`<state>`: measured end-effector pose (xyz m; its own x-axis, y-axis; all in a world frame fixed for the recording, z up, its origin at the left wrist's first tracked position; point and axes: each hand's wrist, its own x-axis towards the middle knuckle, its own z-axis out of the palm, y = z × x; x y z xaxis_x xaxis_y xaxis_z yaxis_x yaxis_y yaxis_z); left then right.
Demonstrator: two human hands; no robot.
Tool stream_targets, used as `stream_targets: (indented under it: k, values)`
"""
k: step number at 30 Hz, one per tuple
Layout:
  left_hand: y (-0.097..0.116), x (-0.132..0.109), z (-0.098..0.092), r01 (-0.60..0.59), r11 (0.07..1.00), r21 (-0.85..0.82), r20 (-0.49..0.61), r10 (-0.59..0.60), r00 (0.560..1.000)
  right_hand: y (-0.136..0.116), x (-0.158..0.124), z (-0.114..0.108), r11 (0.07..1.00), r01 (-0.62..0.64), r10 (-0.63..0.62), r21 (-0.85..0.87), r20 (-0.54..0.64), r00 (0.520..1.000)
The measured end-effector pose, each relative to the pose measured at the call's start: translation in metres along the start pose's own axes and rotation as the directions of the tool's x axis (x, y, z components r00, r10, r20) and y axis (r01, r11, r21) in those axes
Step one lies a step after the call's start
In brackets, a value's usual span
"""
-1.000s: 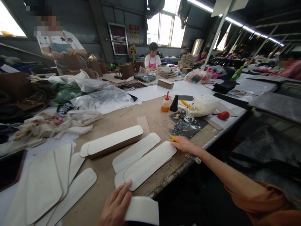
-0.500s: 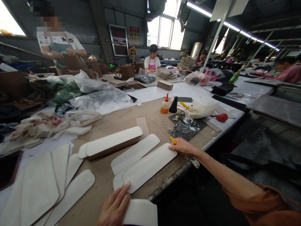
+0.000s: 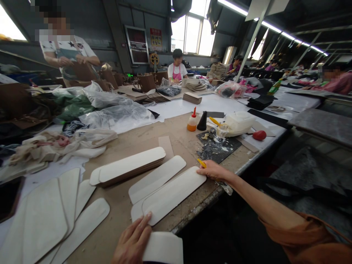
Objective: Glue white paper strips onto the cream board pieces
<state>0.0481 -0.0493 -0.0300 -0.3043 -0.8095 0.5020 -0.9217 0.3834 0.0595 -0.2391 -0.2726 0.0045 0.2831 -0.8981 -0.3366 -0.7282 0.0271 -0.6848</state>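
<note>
Cream fibreboard fills the near end of the tan desk (image 3: 176,137): a low stack of round-ended strips (image 3: 128,167) lies left of centre, and two loose strips (image 3: 173,194) lie just inside the desk's front edge. The left hand (image 3: 132,240) closes its grip on the edge of a matching cream panel (image 3: 163,248) at the bottom of the view, fingers lying across the face and thumb hidden. The right hand (image 3: 214,171), reaching out from an orange sleeve (image 3: 305,238), rests at the far end of the nearer loose strip, its grip pinching a yellow stub (image 3: 201,162), perhaps a pencil, though too little shows to tell. Just beyond lies a dark mat (image 3: 217,148) crusted with pale paste, near an orange glue bottle (image 3: 192,123). Risks are close at hand: if the right wrist drags across the mat, paste could smear the clean board, and a careless stroke of the stub could leave a stray mark. The loose strips sit so near the edge that a nudge from the forearm might tip them off the desk, while a loose hold could let the panel slip.
</note>
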Motion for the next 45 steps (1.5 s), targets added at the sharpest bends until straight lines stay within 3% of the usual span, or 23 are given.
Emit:
stream_targets:
  k: [6, 8, 9, 10, 11, 12, 14, 15, 16, 18, 19, 23, 29, 39, 45]
  values:
    - [0.002, 0.002, -0.011, 0.208, 0.949, -0.235, 0.125, -0.183, 0.975, -0.004, -0.002, -0.006, 0.999, 0.049, -0.049, 0.0, 0.053, 0.997]
    - [0.002, 0.004, -0.015, 0.329, 0.859, -0.392, 0.173, -0.282, 0.944, -0.008, -0.004, -0.01, 0.998, 0.065, -0.065, 0.01, 0.07, 0.995]
    - [0.003, 0.006, -0.017, 0.428, 0.767, -0.478, 0.196, -0.382, 0.903, -0.01, -0.005, -0.012, 0.998, 0.063, -0.065, 0.026, 0.081, 0.995]
    - [0.005, 0.009, -0.02, 0.54, 0.629, -0.56, 0.222, -0.514, 0.829, -0.012, -0.006, -0.014, 0.997, 0.054, -0.058, 0.048, 0.092, 0.994]
    - [0.008, 0.012, -0.022, 0.634, 0.44, -0.636, 0.257, -0.654, 0.711, -0.015, -0.008, -0.016, 0.996, 0.04, -0.047, 0.078, 0.102, 0.994]
    - [0.011, 0.017, -0.024, 0.674, 0.217, -0.706, 0.305, -0.766, 0.566, -0.018, -0.01, -0.017, 0.994, 0.02, -0.033, 0.112, 0.114, 0.993]
    - [0.017, 0.026, -0.029, 0.578, -0.207, -0.789, 0.436, -0.852, 0.29, -0.025, -0.016, -0.019, 0.982, -0.013, -0.012, 0.189, 0.135, 0.991]
    - [0.02, 0.031, -0.031, 0.482, -0.361, -0.799, 0.499, -0.845, 0.194, -0.029, -0.02, -0.02, 0.974, -0.017, -0.016, 0.228, 0.141, 0.99]
    - [0.022, 0.034, -0.033, 0.389, -0.466, -0.795, 0.547, -0.828, 0.127, -0.033, -0.024, -0.02, 0.964, -0.014, -0.025, 0.266, 0.143, 0.989]
    - [0.024, 0.039, -0.037, 0.278, -0.558, -0.782, 0.593, -0.804, 0.052, -0.041, -0.032, -0.022, 0.943, 0.015, -0.061, 0.333, 0.129, 0.99]
    - [0.024, 0.04, -0.038, 0.259, -0.57, -0.78, 0.598, -0.801, 0.039, -0.046, -0.035, -0.022, 0.932, 0.034, -0.081, 0.36, 0.115, 0.99]
    - [0.021, 0.037, -0.04, 0.245, -0.573, -0.782, 0.603, -0.795, 0.065, -0.059, -0.046, -0.027, 0.902, 0.062, -0.107, 0.427, 0.084, 0.991]
    - [0.021, 0.03, -0.04, 0.252, -0.549, -0.797, 0.597, -0.781, 0.183, -0.067, -0.053, -0.026, 0.893, 0.069, -0.116, 0.446, 0.081, 0.99]
    - [0.023, 0.023, -0.049, 0.249, -0.536, -0.807, 0.572, -0.814, 0.1, -0.064, -0.058, -0.006, 0.91, 0.062, -0.133, 0.409, 0.15, 0.98]
    - [0.022, 0.018, -0.052, 0.293, -0.588, -0.754, 0.616, -0.787, 0.008, -0.064, -0.065, 0.0, 0.882, 0.079, -0.176, 0.464, 0.169, 0.97]
